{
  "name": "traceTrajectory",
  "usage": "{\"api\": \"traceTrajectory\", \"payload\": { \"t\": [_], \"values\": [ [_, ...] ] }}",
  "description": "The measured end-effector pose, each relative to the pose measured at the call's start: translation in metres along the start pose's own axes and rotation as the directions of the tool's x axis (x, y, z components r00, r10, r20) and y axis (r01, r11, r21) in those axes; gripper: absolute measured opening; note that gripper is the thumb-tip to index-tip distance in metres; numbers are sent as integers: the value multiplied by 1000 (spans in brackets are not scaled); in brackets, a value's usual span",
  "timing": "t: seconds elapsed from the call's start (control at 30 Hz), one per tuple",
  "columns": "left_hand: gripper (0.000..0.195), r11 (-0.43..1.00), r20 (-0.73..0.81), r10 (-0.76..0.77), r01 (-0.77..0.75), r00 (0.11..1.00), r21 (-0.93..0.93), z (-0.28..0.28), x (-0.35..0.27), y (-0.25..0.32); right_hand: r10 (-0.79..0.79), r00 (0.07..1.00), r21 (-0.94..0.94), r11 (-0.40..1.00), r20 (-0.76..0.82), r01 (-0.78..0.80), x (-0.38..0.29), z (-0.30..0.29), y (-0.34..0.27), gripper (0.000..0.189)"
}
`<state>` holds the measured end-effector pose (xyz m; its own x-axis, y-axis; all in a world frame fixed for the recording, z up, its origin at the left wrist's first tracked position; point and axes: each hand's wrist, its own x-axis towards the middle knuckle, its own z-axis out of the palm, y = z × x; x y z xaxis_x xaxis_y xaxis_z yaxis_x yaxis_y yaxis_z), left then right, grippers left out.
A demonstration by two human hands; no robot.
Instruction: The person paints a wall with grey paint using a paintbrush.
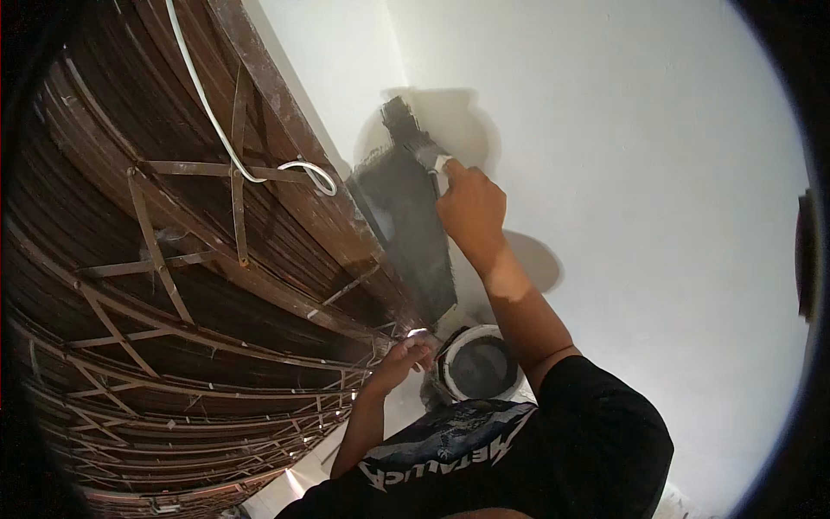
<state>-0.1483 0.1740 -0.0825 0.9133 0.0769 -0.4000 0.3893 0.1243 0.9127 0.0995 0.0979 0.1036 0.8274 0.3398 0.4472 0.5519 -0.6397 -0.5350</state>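
My right hand [472, 201] grips a flat paintbrush [429, 154], its bristles pressed to the white wall [622, 168]. Wet dark grey coating [412, 220] covers a strip of the wall below and left of the brush, with a narrower patch reaching above it. Lower down, my left hand [401, 364] is beside the foot of the strip, fingers curled; whether it holds anything is unclear. Just right of that hand is a round bucket with a pale rim [452, 384], holding grey liquid coating [483, 368]. My right forearm passes over the bucket's right side.
A brown metal folding gate [155, 259] with crossed lattice bars fills the left side. Its edge post [292, 110] runs close along the coated strip. A loose white cable [207, 110] hangs over the gate and ends in a loop. A dark object [804, 256] shows at the right rim.
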Motion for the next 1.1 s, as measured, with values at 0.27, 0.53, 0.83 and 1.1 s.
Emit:
{"api": "traceTrajectory", "payload": {
  "t": [0.27,0.53,0.83,1.1],
  "values": [
    [26,1000,-102,-9,8,995,-15,3,-8,2,-86,990,118,990,111,73,9,0,8,30],
    [21,984,-189,53,-84,981,-158,29,1,15,-91,987,183,981,135,65,24,10,12,33],
    [23,974,-113,121,-140,986,-179,23,12,-1,-180,984,234,957,19,170,29,29,15,23],
    [19,965,-117,103,-127,988,-227,16,12,-15,-188,964,174,960,-188,221,27,25,3,12]
  ]
}}
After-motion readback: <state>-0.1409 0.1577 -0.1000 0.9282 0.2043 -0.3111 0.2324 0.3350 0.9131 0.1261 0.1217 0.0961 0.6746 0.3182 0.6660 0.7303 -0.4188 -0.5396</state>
